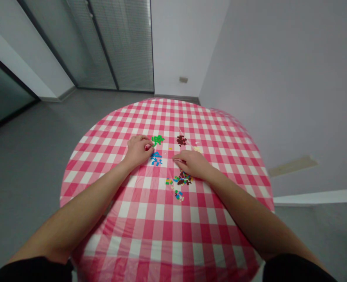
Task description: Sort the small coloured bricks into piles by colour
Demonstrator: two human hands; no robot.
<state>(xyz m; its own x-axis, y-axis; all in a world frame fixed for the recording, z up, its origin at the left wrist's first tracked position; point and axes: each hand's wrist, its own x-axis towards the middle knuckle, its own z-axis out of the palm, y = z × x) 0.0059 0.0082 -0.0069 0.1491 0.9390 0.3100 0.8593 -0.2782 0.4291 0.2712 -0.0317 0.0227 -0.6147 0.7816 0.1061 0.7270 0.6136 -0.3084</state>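
1. Nearest, mixed small toy bricks (182,179) lie on the pink-checked table (158,223), just below the right hand (192,164), which rests flat, fingers together.
2. The left hand (139,150) curls, pinching a red brick (148,147).
3. Blue bricks (156,158) sit just beside it; green bricks (158,140) and dark brown bricks (181,140) lie farther off.

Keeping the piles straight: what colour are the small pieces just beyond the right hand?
Dark brown pieces, clearest in the head view.
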